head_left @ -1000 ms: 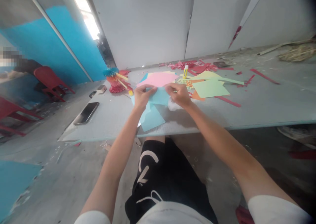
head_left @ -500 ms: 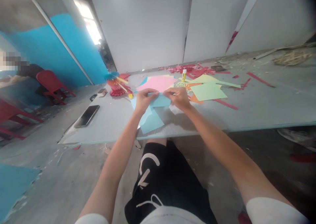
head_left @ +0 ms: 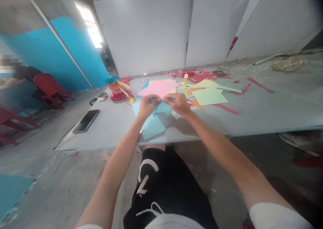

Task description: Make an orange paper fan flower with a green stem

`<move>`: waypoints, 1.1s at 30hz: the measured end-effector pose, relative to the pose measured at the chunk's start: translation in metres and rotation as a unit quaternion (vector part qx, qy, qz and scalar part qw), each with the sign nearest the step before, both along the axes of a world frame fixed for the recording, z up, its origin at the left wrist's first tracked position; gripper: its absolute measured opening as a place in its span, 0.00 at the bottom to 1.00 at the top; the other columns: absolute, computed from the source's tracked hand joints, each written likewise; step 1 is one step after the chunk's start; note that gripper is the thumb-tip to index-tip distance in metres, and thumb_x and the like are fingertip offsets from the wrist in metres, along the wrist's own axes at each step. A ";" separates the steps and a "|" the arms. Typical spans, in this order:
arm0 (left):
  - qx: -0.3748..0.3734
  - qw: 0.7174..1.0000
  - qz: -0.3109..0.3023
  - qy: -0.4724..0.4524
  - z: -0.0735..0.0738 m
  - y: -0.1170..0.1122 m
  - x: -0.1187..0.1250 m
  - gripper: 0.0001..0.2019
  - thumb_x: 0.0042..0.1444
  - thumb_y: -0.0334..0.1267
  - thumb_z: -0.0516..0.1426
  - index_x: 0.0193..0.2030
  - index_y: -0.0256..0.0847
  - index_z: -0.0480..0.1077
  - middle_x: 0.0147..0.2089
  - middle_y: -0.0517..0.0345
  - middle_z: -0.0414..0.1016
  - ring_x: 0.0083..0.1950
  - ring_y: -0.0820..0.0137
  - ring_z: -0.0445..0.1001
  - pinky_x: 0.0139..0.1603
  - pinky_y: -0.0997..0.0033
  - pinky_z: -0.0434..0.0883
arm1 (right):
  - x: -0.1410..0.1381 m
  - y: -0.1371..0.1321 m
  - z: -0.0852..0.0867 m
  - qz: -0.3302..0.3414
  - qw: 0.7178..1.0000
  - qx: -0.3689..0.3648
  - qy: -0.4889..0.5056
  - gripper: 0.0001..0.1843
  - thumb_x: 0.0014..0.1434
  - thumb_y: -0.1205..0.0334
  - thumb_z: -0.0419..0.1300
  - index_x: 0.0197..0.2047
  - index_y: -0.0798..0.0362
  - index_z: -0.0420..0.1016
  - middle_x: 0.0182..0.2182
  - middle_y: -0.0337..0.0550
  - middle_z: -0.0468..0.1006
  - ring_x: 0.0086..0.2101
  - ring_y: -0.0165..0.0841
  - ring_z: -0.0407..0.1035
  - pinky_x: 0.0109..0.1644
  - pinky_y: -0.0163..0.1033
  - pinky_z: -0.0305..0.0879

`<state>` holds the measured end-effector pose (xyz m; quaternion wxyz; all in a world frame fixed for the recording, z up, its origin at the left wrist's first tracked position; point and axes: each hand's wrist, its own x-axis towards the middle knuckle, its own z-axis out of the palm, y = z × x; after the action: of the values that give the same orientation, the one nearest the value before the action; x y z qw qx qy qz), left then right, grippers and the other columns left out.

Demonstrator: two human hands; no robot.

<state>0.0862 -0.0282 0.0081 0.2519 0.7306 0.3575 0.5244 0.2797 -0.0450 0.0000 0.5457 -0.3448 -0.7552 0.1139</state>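
A small light blue sheet of paper point(head_left: 163, 108) is pinched along its far edge between my left hand point(head_left: 148, 106) and my right hand point(head_left: 180, 104). Thumbs and forefingers of both hands almost meet at the middle of that edge. Beneath and nearer to me, another light blue sheet point(head_left: 153, 127) lies flat on the table. Just beyond my fingers is a pink sheet point(head_left: 158, 87) on top of other coloured paper. An upright glue stick point(head_left: 185, 80) stands past my right hand, and its yellow cap point(head_left: 132, 100) lies left of my left hand.
A green sheet point(head_left: 210, 97) and red paper strips point(head_left: 259, 84) lie to the right. At the left are a phone point(head_left: 86, 120), a small box point(head_left: 103, 96) and a colourful paper craft point(head_left: 117, 89). A person sits by a red chair point(head_left: 49, 87) in the background.
My two hands have drawn closer together along the paper's far edge, fingertips now nearly touching. The camera view has shifted slightly.
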 end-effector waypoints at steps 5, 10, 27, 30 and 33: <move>-0.038 0.996 0.036 -0.069 -0.002 0.004 -0.003 0.10 0.49 0.44 0.68 0.32 0.40 0.82 0.33 0.56 0.82 0.34 0.67 0.72 0.39 0.68 0.66 | 0.002 0.004 -0.001 -0.026 0.999 -0.022 0.006 0.17 0.65 0.50 0.59 0.38 0.52 0.84 0.32 0.42 0.83 0.32 0.35 0.73 0.37 0.38 0.63; -0.078 0.991 0.019 -0.103 -0.002 0.006 -0.004 0.11 0.46 0.45 0.70 0.32 0.40 0.82 0.33 0.56 0.81 0.34 0.68 0.71 0.36 0.69 0.64 | 0.003 0.005 -0.003 -0.031 0.998 -0.045 0.032 0.15 0.63 0.51 0.61 0.36 0.52 0.84 0.27 0.40 0.81 0.29 0.34 0.70 0.35 0.38 0.61; -0.065 0.988 0.004 -0.140 0.000 0.002 -0.002 0.21 0.57 0.58 0.62 0.47 0.45 0.81 0.27 0.60 0.68 0.27 0.72 0.60 0.30 0.70 0.56 | 0.000 0.010 -0.001 0.012 0.985 -0.071 0.156 0.09 0.56 0.57 0.65 0.40 0.50 0.81 0.38 0.42 0.82 0.32 0.32 0.71 0.36 0.37 0.67; -0.060 0.988 0.005 -0.143 -0.001 0.003 -0.002 0.22 0.58 0.60 0.61 0.48 0.46 0.81 0.30 0.59 0.71 0.29 0.71 0.62 0.31 0.70 0.58 | 0.000 0.010 -0.002 0.024 0.986 -0.057 0.157 0.08 0.57 0.58 0.63 0.38 0.49 0.82 0.38 0.42 0.83 0.36 0.34 0.73 0.40 0.40 0.69; -0.067 0.986 0.011 -0.150 -0.001 0.004 -0.002 0.23 0.58 0.61 0.60 0.47 0.46 0.81 0.33 0.58 0.73 0.32 0.70 0.64 0.32 0.71 0.60 | 0.000 0.009 -0.003 0.021 0.985 -0.054 0.160 0.06 0.57 0.59 0.63 0.37 0.48 0.81 0.37 0.42 0.82 0.37 0.35 0.73 0.41 0.40 0.69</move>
<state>0.0846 -0.0241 0.0071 0.3457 0.6214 0.3580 0.6051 0.2798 -0.0357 -0.0028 0.6375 -0.3350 -0.6581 0.2196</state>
